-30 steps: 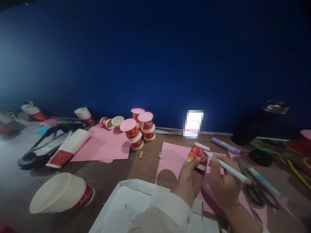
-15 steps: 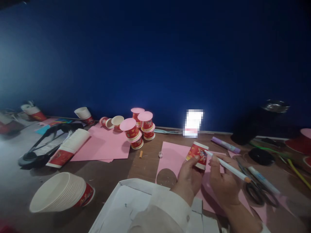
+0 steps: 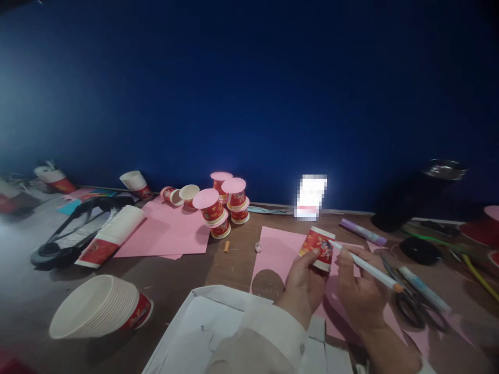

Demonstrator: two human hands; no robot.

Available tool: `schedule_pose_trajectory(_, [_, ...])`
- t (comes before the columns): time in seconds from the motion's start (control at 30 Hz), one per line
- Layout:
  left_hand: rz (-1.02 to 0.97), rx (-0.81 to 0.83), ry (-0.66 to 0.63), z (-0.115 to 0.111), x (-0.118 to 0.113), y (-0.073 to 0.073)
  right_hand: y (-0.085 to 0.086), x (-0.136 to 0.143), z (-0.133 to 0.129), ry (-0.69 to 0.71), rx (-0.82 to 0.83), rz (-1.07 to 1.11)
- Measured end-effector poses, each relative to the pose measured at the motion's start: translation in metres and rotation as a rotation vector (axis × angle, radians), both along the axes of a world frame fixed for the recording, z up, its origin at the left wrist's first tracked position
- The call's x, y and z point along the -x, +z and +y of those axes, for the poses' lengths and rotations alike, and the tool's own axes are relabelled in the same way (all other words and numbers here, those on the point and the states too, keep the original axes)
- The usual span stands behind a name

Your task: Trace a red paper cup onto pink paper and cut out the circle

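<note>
A red paper cup with a white rim (image 3: 320, 244) lies tilted in my left hand (image 3: 306, 283), whose fingers are wrapped round its lower side. My right hand (image 3: 358, 291) grips a white pen with an orange end (image 3: 376, 274); the pen's other end meets the cup's right side. Beneath both hands is a pink paper sheet (image 3: 273, 254) with a round hole cut in it. Dark-handled scissors (image 3: 413, 309) and a pale tube (image 3: 424, 288) lie to the right of my right hand.
Stacked cups with pink discs (image 3: 220, 208) stand left of centre. Nested cups (image 3: 101, 306) and a white box (image 3: 202, 317) are nearer me. A purple marker (image 3: 363, 232), black round lid (image 3: 421, 251) and dark bottle (image 3: 405, 195) are right. A bright blurred rectangle (image 3: 311, 196) stands at the back.
</note>
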State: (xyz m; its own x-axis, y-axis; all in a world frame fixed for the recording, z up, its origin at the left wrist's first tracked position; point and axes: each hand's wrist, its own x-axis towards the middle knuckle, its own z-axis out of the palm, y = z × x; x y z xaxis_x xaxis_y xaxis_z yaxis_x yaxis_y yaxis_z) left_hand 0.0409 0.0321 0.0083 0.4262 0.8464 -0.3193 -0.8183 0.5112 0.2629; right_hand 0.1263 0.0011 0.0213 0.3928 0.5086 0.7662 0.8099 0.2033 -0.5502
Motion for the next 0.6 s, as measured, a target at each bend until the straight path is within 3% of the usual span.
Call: schedule_pose_trajectory(0.6, [-0.031, 0.056, 0.039, 0.0003, -0.0011, 0.0035, -0.0005, 0.0021, 0.0015, 0.003, -0.005, 0.037])
